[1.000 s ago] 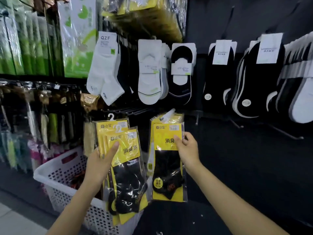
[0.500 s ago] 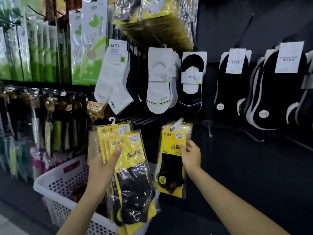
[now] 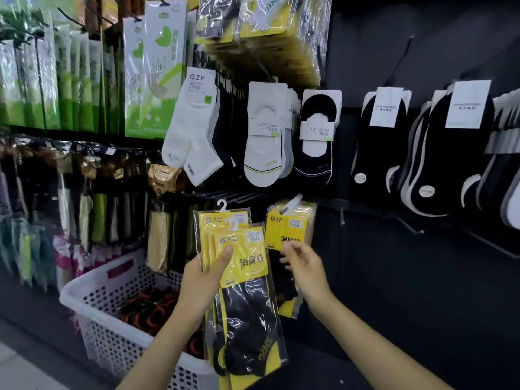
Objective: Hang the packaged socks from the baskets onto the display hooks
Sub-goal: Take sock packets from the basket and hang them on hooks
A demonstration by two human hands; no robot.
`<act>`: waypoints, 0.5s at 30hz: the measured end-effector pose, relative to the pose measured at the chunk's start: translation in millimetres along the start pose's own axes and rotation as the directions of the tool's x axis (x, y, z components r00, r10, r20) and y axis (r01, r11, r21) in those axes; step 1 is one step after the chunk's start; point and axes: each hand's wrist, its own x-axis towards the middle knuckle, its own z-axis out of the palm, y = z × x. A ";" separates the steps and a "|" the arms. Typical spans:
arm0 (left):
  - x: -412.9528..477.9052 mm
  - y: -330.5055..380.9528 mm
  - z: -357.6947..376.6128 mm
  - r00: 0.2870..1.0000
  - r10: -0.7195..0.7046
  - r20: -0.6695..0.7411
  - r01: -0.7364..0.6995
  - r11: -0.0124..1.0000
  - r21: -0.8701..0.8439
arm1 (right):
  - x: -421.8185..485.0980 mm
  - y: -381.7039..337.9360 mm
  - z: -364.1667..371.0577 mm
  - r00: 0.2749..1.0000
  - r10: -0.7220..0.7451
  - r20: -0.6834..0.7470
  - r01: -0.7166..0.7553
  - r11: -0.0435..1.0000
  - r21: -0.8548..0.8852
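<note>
Clearly, in the head view, the left hand point(image 3: 206, 274) grips a fan of sock packs point(image 3: 250, 260) above the basket point(image 3: 95, 327). The right hand point(image 3: 305, 266) hangs loose, empty, beside the hung packs point(image 3: 292, 223). The slick film could let the fan slip.

The right hand point(image 3: 305, 267) is smeared by motion before the hung yellow packs point(image 3: 291, 223), covering the lower print of their label, and whether its fingers touch the front pack cannot be told; their hook point(image 3: 292, 202) shows only a white end. The held packs point(image 3: 247, 305) gripped by the left hand point(image 3: 205, 277) run off the view's bottom edge, as does the white basket point(image 3: 112, 327), its near corner behind the left forearm point(image 3: 157, 347) and its dark contents too blurred to name.
</note>
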 end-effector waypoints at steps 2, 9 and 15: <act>-4.9 4.9 5.5 0.999 0.002 0.044 0.000 0.999 -0.035 | -12.4 -10.1 6.8 0.996 -0.002 0.085 0.000 1.000 0.025; -15.1 18.6 10.3 0.997 0.012 0.079 -0.007 0.998 -0.070 | -24.4 -24.5 1.9 0.990 0.057 0.126 -0.078 0.983 0.166; -14.0 17.6 -4.2 0.999 -0.001 -0.033 0.003 0.999 0.036 | -22.9 -10.1 -13.7 0.984 0.156 0.086 -0.172 0.961 0.218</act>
